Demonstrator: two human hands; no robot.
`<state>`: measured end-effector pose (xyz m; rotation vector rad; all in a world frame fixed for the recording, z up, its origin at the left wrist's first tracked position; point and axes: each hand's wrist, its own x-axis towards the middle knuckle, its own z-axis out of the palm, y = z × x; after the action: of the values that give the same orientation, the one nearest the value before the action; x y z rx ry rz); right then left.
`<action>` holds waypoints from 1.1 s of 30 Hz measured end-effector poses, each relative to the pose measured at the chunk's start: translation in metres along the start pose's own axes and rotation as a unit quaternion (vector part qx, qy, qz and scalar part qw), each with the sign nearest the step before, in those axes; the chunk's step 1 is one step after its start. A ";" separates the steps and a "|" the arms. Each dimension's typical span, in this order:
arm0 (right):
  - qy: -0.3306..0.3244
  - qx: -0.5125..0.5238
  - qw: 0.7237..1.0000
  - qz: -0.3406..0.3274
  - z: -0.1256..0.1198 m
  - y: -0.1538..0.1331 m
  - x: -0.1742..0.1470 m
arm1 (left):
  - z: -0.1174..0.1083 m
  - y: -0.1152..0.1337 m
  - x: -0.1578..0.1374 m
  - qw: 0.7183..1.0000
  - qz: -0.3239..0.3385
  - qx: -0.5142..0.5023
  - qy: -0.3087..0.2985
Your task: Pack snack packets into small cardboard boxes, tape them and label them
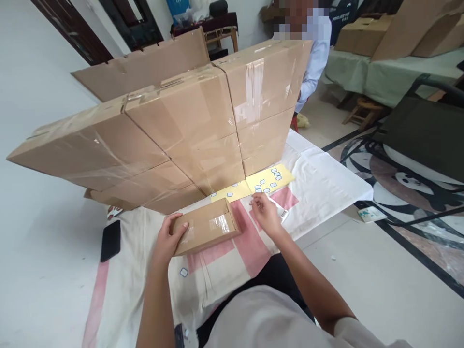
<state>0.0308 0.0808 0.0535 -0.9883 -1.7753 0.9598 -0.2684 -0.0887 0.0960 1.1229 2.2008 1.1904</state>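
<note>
One taped carton (205, 226), contents hidden, left grip (167, 236) clasping its end, right grip (267, 215) curled, hold unclear, boxes (188, 121) behind.

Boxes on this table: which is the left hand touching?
The small box in front, held at one end by the left hand; others form the tall wall behind.

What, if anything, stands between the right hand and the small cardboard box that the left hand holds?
Nothing visible does: between the right hand and the small cardboard box, only the pink-striped cloth shows. The left hand holds the box's opposite end.
</note>
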 end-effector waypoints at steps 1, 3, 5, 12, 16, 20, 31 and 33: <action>-0.015 -0.019 1.000 -0.009 0.006 -0.002 -0.010 | -0.001 -0.001 0.001 1.000 -0.001 0.004 -0.003; -0.039 -0.047 0.998 -0.020 0.016 -0.003 -0.023 | -0.001 -0.002 0.003 1.000 -0.002 0.013 -0.006; -0.049 -0.061 0.997 -0.021 0.023 -0.003 -0.031 | -0.002 -0.003 0.004 1.000 -0.001 0.021 -0.009; -0.055 -0.081 0.995 -0.014 0.034 -0.002 -0.040 | -0.003 -0.007 0.006 0.999 -0.014 0.040 0.004; -0.061 -0.056 0.996 -0.023 0.036 -0.004 -0.042 | -0.002 -0.010 0.005 0.999 -0.021 0.032 0.006; -0.045 -0.026 0.998 -0.021 0.040 -0.006 -0.041 | -0.003 -0.011 0.005 0.999 -0.017 0.041 0.003; -0.058 0.183 0.978 0.085 0.044 -0.014 -0.062 | 0.000 0.001 0.004 0.998 -0.024 0.054 0.009; -0.056 0.230 0.965 0.110 0.039 -0.015 -0.074 | 0.000 0.001 0.004 0.998 -0.023 0.055 -0.002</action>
<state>0.0145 0.0000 0.0313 -0.8509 -1.4493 1.5130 -0.2704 -0.0856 0.0967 1.1097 2.3008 1.0576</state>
